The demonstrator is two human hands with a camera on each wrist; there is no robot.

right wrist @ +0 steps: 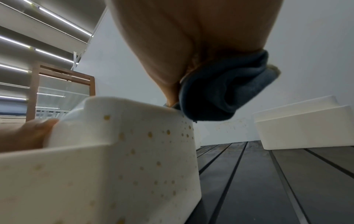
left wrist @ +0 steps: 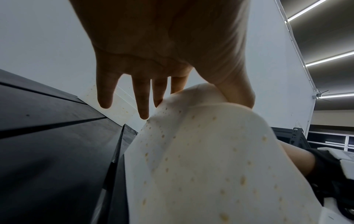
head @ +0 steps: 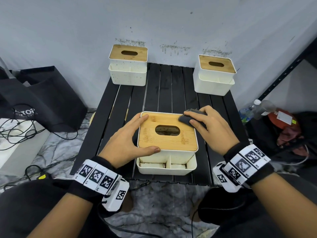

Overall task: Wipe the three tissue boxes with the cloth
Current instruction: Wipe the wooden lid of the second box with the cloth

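Three white tissue boxes with wooden lids stand on a black slatted table. The near tissue box is speckled with yellowish spots. My left hand holds its left side, thumb along the front edge and fingers at the back left corner. My right hand grips a bunched dark grey cloth and presses it on the lid's back right corner. The back left box and the back right box stand untouched by the wall.
A black bag and cables lie on the floor to the left. On the right are a plastic bottle, a red item and a dark metal shelf upright. A stained wall closes the table's back.
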